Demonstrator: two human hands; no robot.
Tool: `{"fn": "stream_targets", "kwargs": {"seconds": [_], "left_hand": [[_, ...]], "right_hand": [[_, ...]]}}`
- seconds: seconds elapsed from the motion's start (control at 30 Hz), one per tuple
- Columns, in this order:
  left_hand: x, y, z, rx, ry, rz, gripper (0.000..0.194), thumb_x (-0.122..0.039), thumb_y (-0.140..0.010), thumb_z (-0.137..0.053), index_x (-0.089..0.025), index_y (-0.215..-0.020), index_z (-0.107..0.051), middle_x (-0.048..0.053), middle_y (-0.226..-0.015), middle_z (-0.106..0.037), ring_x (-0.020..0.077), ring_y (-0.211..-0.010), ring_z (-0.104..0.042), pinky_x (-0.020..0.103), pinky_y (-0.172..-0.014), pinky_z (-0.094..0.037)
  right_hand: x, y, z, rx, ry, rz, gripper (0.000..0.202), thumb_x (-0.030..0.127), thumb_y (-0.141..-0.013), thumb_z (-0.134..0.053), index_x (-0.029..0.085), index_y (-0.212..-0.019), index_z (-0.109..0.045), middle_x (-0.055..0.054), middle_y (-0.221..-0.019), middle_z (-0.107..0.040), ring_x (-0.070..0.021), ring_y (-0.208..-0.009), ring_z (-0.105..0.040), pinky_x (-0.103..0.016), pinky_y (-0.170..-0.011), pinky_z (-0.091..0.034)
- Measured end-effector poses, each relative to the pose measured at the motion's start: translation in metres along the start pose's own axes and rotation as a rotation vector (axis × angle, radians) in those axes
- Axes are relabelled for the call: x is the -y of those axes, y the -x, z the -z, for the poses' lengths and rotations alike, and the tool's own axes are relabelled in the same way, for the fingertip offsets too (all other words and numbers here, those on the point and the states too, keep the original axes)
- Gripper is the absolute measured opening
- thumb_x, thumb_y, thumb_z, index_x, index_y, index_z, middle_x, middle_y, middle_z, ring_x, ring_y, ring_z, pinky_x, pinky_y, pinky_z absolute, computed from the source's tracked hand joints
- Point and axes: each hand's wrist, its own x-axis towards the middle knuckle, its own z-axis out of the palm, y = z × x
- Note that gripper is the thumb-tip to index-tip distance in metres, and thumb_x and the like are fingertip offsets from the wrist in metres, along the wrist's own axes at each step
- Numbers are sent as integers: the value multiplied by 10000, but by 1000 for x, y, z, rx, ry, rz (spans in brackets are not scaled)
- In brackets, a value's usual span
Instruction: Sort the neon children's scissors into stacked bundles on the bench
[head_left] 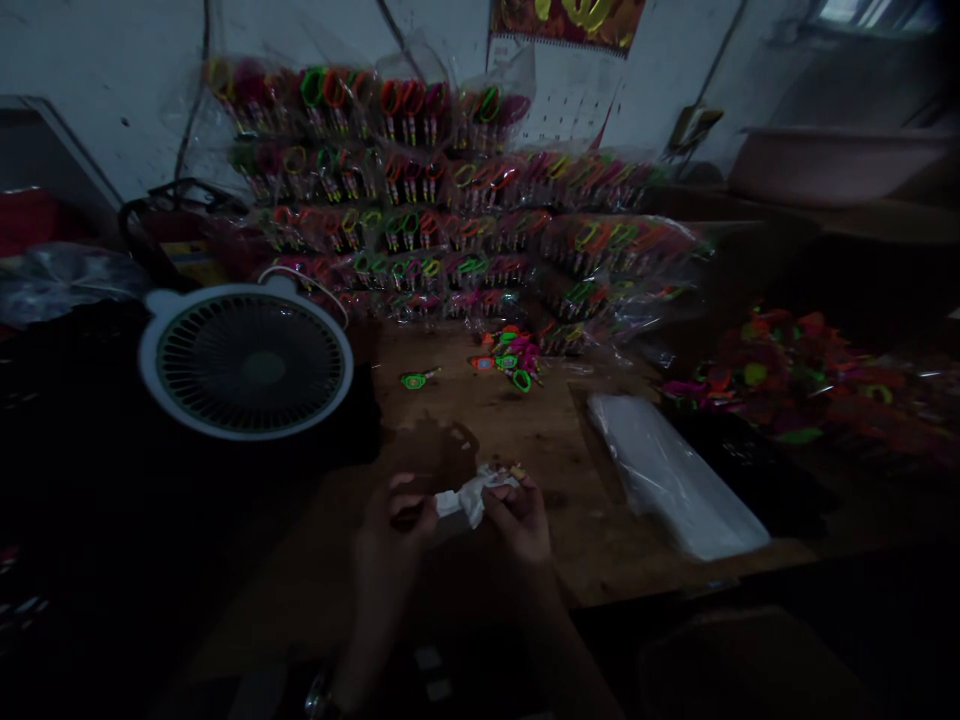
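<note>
The brown wooden table (pixel 551 440) shows its grain between the right hand (pixel 521 515) and 1 glossy plastic stack (pixel 675 475). Above the table's near part, the right fingers pinch 1 crumpled white piece (pixel 472 498); the left hand (pixel 397 515) meets its edge, grip unclear. 1 round, slatted fan (pixel 259 360) stands left.

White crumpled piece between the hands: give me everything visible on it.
The white crumpled piece looks thin and soft, like paper or plastic film; the dim, blurred picture doesn't settle which. Its middle is bunched into uneven folds, while the end toward the left hand looks flatter. It lies roughly sideways in view, in front of the person, over the wooden table. The right hand pinches its other end; whether the left fingers touch it is unclear. No print can be made out.
</note>
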Motion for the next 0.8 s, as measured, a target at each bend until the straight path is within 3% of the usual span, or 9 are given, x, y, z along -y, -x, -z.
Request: {"fn": "stream_targets", "kwargs": {"seconds": [0.13, 0.47, 0.6, 0.8], "left_hand": [[9, -11, 7, 100, 26, 44, 359, -386, -609, -665, -206, -900, -553, -5, -726, -680, 190, -729, -651, 252, -643, -471], [47, -39, 26, 122, 104, 81, 409, -417, -622, -713, -186, -908, -535, 38, -786, -683, 209, -753, -668, 252, -619, -482], [44, -44, 30, 126, 23, 107, 366, -418, -616, -694, -189, -864, -551, 21, -767, -689, 193, -765, -664, 229, -623, -466], [31, -46, 21, 158, 50, 125, 350, -415, -557, -660, -174, -785, -551, 32, -674, -687, 200, -639, -653, 255, -561, -476]], "right_hand": [[8, -1, -1, -4, 17, -117, 544, 360, -548, -761, 234, -960, -429, 68, -656, -575, -134, -600, -575, -247, -581, -468], [21, -23, 19, 2, 101, -209, 569, 288, -506, -778, 205, -952, -434, 47, -702, -603, -141, -682, -587, -252, -652, -452], [22, -33, 26, 22, 103, -244, 566, 286, -531, -758, 206, -975, -416, 16, -775, -639, -163, -696, -604, -268, -637, -459], [7, -48, 35, -55, 300, -78, 422, 306, -491, -726, 191, -810, -474, -15, -711, -639, -215, -756, -616, -311, -684, -472]]}}
